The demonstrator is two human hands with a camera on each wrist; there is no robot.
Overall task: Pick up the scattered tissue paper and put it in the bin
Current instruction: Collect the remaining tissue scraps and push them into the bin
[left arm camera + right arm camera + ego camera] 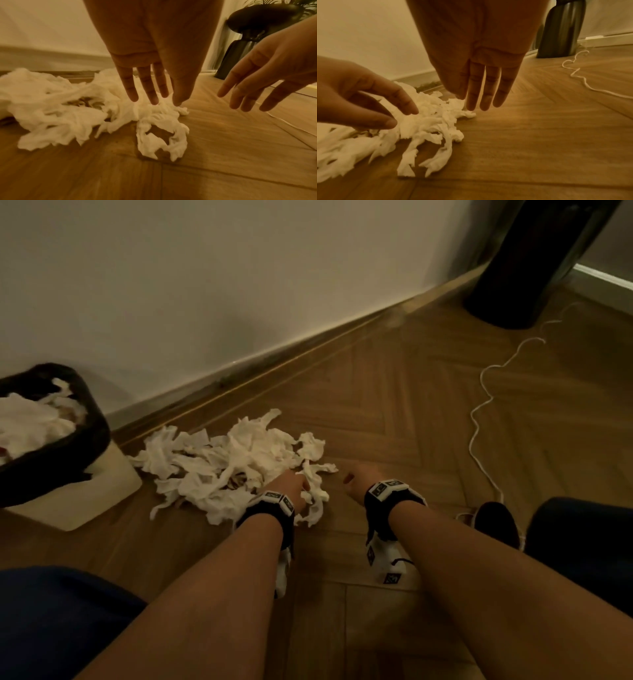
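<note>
Reaching low with fingers straight and slightly spread, the left hand [289, 486] comes over the near edge of the tissue paper [233, 463] heaped on the floor [394, 412] beside the bin [92, 419]; the right hand [359, 477], equally spread and empty, flanks the heap, probably to scoop

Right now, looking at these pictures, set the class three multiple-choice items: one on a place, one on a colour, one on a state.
1. Where does the bin stand relative to the tissue pile?
A. on the person's left B. on the person's right C. behind the dark vase

2. What colour is the cord on the floor?
A. red B. white C. blue

3. How are the hands?
A. both open B. both fisted C. one gripping the cord

Key: 1 A, the bin stands left of the tissue pile. 2 B, the cord shows white. 3 A, the left hand and right hand have straight fingers.
</note>
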